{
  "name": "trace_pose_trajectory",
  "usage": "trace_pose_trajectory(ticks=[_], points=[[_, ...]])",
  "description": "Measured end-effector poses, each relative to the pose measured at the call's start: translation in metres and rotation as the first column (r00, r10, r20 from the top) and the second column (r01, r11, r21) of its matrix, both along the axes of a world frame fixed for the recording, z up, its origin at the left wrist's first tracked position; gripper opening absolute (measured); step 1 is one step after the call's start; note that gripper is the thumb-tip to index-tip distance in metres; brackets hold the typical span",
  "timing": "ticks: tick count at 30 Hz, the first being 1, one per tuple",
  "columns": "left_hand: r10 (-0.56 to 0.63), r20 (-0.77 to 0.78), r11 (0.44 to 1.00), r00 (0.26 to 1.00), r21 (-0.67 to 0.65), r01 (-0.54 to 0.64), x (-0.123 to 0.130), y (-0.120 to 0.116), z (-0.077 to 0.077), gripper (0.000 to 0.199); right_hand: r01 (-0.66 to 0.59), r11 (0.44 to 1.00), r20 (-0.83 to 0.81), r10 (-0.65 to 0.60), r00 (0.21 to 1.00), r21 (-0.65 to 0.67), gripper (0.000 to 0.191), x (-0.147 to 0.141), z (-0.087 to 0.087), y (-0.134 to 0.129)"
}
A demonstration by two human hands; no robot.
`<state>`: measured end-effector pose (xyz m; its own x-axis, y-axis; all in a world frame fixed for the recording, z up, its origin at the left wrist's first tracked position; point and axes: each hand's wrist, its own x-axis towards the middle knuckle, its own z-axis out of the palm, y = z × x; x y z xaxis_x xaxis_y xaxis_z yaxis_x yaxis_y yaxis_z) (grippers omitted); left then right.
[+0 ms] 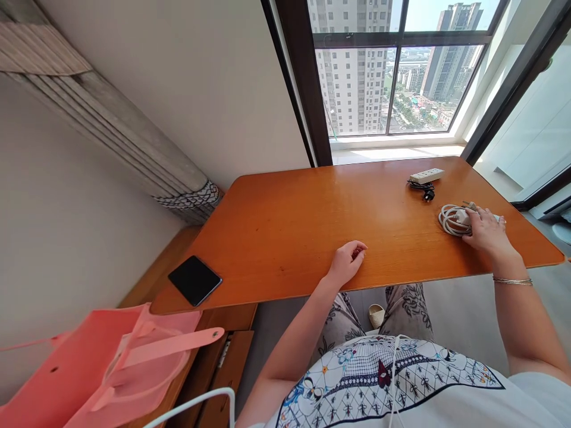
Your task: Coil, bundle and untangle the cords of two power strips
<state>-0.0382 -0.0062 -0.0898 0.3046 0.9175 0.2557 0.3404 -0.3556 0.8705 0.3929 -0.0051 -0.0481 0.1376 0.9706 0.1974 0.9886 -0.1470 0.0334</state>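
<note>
At the right side of the orange-brown wooden table [303, 220], my right hand [488, 230] is closed over a white power strip [462, 217], covering much of it. Its pale cord [447, 221] lies coiled at the strip's left end, with a plug near my fingertips. My left hand [348, 262] rests at the front edge of the table, fingers curled in and nothing visible in them. Farther back on the right lies a second power strip [427, 176], off-white, its black cord [422, 186] bundled in front of it and ending in a black plug.
A black tablet or phone [195, 280] lies at the table's left front corner. Below that corner is a pink bag [111, 362] with a strap, beside wooden drawers [232, 368]. A window [392, 89] stands behind the table; a grey curtain [147, 148] hangs on the left.
</note>
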Motion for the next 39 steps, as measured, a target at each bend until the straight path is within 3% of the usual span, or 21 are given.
trace_pose_trajectory(ticks=[5,13,18,26,32,34,36,39], points=[[-0.016,-0.022,1.0,1.0,-0.011,0.016,-0.001,-0.002,0.004,0.014,-0.023,0.996,0.01,0.024,1.0,-0.082,0.073,-0.003,0.008,0.006],[-0.012,-0.041,1.0,0.999,-0.004,0.011,-0.001,-0.002,0.004,0.013,0.044,0.984,0.019,-0.042,0.999,-0.174,0.067,-0.011,0.018,0.013],[-0.013,-0.046,1.0,0.999,-0.003,0.013,-0.001,-0.001,0.004,0.013,0.028,0.988,0.019,-0.026,0.999,-0.151,0.069,-0.015,0.024,0.013],[-0.007,-0.04,1.0,0.999,-0.001,0.007,-0.001,-0.001,0.003,0.014,0.028,0.998,0.09,-0.023,0.996,-0.062,0.052,-0.029,0.027,0.009],[-0.013,-0.054,1.0,0.998,-0.003,0.013,-0.002,0.001,0.001,0.014,-0.092,0.995,-0.132,0.086,0.987,-0.043,0.051,-0.067,0.035,-0.007],[-0.014,-0.058,1.0,0.998,-0.005,0.013,-0.002,0.001,0.001,0.014,-0.155,0.988,-0.278,0.151,0.949,0.008,0.047,-0.088,0.039,-0.012],[-0.006,-0.049,1.0,0.999,-0.004,0.006,-0.002,0.001,0.001,0.014,-0.209,0.977,-0.472,0.206,0.857,0.047,0.045,-0.111,0.04,-0.014],[0.007,0.012,1.0,1.0,-0.016,-0.007,-0.001,0.001,-0.002,0.024,-0.279,0.952,-0.746,0.279,0.604,0.129,0.047,-0.147,0.037,-0.01]])
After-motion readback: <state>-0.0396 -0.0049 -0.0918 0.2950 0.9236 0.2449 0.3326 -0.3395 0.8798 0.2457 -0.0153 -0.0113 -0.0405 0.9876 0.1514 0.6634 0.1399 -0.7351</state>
